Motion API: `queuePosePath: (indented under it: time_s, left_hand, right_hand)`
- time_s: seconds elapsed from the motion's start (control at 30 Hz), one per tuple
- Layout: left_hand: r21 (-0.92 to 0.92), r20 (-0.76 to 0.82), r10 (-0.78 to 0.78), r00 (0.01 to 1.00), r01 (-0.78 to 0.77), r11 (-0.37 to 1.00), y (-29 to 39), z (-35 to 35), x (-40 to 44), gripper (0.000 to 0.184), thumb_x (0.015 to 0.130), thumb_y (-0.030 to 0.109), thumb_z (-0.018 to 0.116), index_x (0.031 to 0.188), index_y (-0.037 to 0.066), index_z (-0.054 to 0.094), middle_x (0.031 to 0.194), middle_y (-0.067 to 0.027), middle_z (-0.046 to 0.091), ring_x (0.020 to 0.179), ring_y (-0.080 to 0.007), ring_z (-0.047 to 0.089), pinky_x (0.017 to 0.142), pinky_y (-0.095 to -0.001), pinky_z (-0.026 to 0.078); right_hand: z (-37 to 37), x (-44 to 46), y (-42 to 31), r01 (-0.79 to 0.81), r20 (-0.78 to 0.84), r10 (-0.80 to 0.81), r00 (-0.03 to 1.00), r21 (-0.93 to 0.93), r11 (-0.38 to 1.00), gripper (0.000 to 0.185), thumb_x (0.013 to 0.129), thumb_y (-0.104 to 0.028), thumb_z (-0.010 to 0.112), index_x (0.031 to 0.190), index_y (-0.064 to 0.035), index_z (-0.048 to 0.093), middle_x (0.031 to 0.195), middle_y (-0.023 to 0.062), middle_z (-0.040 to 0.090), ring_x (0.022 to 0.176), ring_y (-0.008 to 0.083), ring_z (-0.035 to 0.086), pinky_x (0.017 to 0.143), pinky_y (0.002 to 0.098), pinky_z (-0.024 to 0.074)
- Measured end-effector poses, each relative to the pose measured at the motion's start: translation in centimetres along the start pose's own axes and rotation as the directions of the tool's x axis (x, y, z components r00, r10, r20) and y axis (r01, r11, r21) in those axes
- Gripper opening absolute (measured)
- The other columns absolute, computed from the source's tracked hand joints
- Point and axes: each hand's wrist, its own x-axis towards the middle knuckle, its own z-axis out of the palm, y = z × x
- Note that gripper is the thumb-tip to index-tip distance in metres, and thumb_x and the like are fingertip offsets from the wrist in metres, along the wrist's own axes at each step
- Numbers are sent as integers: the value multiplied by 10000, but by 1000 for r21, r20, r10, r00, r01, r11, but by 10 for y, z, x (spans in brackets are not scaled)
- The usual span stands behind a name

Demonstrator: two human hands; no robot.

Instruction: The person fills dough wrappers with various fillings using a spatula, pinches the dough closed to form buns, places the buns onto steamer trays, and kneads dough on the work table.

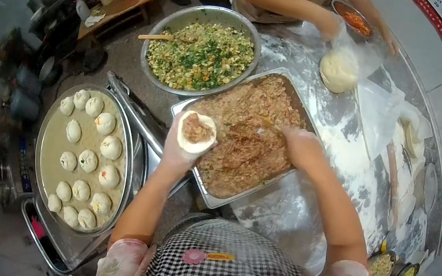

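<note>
My left hand (183, 146) cups a round dough wrapper (194, 146) with a lump of meat filling on its middle. It is over the left edge of a rectangular metal tray (214, 202) of minced meat filling (246, 160). At the tray's right side, my right hand (302, 147) is closed round a thin yellowish-brown stick-like tool (271, 125), whose other end lies in the meat. The tool's exact kind is hard to make out. To the left, a round steamer tray (60, 140) bears several filled white buns (111, 147).
Behind the meat stands a large metal bowl (147, 64) of chopped egg and greens with a wooden-handled utensil (156, 37). Across the floury table (338, 134), a co-worker's gloved hand (345, 42) touches a dough ball (338, 73). A rolling pin (392, 181) lies right; filling bowls (381, 273) stand lower right.
</note>
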Motion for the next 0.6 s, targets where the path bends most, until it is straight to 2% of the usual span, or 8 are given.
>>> queuePosePath:
  time_s: [0.03, 0.13, 0.27, 0.33, 0.43, 0.47, 0.5, 0.6]
  left_hand:
    - [29, 3, 8, 1000, -8, 1000, -4, -2, -3, 574, 651, 62, 789, 1098, 42, 428, 1000, -54, 551, 912, -136, 554, 811, -273, 462]
    - [70, -15, -86, 996, 87, 994, -5, -6, -11, 580, 648, -4, 757, 1127, 61, 435, 1034, -30, 532, 976, -129, 527, 866, -272, 434]
    - [137, 13, -87, 996, 84, 987, -8, -7, -11, 592, 652, 17, 768, 1138, 57, 432, 1025, -27, 538, 956, -125, 530, 855, -263, 430]
    - [63, 29, -82, 996, 80, 995, -11, -4, -7, 590, 654, 21, 768, 1138, 54, 433, 1015, -30, 543, 954, -126, 533, 852, -263, 434]
    - [44, 58, -70, 996, 67, 997, -18, 1, 1, 586, 658, 22, 766, 1139, 49, 431, 1015, -34, 548, 956, -128, 540, 847, -264, 442]
    - [53, 66, -65, 996, 61, 997, -18, 3, 4, 585, 660, 21, 764, 1139, 48, 430, 1017, -36, 549, 958, -129, 542, 845, -265, 444]
    - [-27, 82, -129, 988, 131, 991, -17, 7, 8, 608, 641, 34, 781, 1137, 44, 430, 1030, -42, 550, 964, -134, 548, 840, -262, 451]
    - [65, 128, -65, 990, 57, 996, -31, 12, 21, 657, 627, 123, 810, 1152, 49, 421, 1054, -68, 548, 977, -164, 545, 856, -300, 448]
  right_hand:
    - [10, 6, -2, 37, 26, -35, 999, -88, 995, 275, 783, -35, 502, 1044, -41, 588, 889, 193, 614, 845, 345, 600, 723, 420, 468]
    - [38, 20, 3, 59, 32, -64, 997, 146, 987, 238, 796, -16, 478, 999, -24, 602, 841, 192, 613, 778, 358, 592, 685, 416, 464]
    - [35, 19, 2, -43, 118, -14, 993, 467, 883, 255, 831, -25, 470, 1048, -24, 605, 742, 123, 613, 668, 256, 583, 616, 358, 449]
    - [27, 18, -2, -139, 221, 0, 975, 617, 774, 276, 853, -39, 472, 1100, -26, 593, 707, 88, 607, 632, 188, 568, 590, 326, 436]
    - [23, 17, -6, -183, 250, -4, 968, 721, 668, 292, 883, -73, 478, 1156, -26, 569, 681, 52, 595, 611, 121, 530, 566, 277, 420]
    - [19, 14, -7, -160, 217, -13, 976, 758, 632, 292, 887, -75, 473, 1159, -21, 566, 675, 51, 595, 607, 122, 530, 567, 274, 423]
    - [13, 10, -9, -134, 181, -20, 983, 793, 595, 293, 891, -77, 468, 1161, -16, 562, 668, 50, 596, 602, 123, 530, 567, 271, 425]
    - [-20, -8, -23, -129, 147, 8, 989, 839, 529, 295, 899, -76, 452, 1171, -38, 561, 735, 50, 623, 622, 125, 543, 570, 265, 437]
